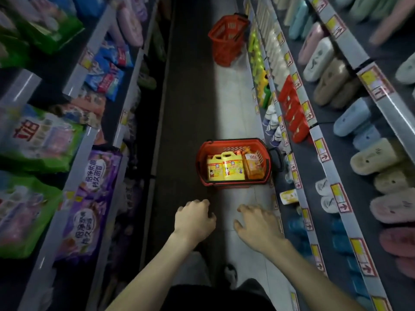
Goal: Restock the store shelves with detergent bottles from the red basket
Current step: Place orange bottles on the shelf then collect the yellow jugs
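A red basket (202, 160) sits on the aisle floor ahead of me, against the right-hand shelving. Inside it stand two yellow detergent bottles (225, 167) side by side and an orange detergent bottle (253, 166) to their right. My left hand (194, 217) and my right hand (258, 223) both hover above the floor short of the basket, palms down, fingers spread, holding nothing. Low on the right shelves (292, 122), a row of yellow and green bottles (258, 63) lines the bottom level farther down the aisle.
A second red basket (226, 39) stands farther down the aisle by the right shelves. Slippers (379, 158) fill the upper right shelves. Bagged laundry powder (89, 187) fills the left shelves. The aisle floor is narrow; my feet show at the bottom.
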`<state>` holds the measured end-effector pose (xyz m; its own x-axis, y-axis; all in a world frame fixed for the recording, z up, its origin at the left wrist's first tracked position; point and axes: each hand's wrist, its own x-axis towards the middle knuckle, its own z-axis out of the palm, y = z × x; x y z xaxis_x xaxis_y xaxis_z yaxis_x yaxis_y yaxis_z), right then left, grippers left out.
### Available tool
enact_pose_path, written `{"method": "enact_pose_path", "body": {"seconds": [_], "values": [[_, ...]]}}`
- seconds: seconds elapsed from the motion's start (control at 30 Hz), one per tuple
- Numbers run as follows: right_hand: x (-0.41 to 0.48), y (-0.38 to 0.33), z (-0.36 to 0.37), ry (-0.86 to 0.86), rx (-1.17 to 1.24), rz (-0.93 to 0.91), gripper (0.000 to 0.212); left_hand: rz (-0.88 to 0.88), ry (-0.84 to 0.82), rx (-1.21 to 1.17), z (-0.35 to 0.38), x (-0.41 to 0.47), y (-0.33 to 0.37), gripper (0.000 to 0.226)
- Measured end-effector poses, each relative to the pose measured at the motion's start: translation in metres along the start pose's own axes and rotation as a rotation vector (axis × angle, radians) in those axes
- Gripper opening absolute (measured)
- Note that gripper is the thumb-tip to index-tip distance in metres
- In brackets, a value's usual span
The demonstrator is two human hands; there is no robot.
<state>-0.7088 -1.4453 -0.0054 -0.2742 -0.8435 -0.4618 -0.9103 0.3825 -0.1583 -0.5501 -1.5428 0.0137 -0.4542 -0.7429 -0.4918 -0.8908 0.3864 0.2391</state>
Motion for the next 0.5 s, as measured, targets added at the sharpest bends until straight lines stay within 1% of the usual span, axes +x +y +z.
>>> {"method": "enact_pose_path", "body": {"seconds": [0.13, 0.23, 0.37, 0.5], "values": [[0.054, 0.003, -0.002, -0.057, -0.008, -0.022, 0.045, -0.006, -0.1, 0.016, -0.002, 0.055, -0.004, 0.029], [0.097, 0.011, -0.01, -0.081, -0.032, -0.017, 0.045, 0.007, -0.141, 0.026, -0.009, 0.102, -0.007, 0.03], [0.146, 0.023, -0.025, -0.162, -0.055, 0.027, 0.046, 0.02, -0.238, 0.034, -0.023, 0.162, -0.009, 0.032], [0.198, 0.043, -0.039, -0.208, -0.059, 0.059, 0.051, 0.056, -0.318, 0.009, -0.033, 0.226, 0.004, 0.034]]}}
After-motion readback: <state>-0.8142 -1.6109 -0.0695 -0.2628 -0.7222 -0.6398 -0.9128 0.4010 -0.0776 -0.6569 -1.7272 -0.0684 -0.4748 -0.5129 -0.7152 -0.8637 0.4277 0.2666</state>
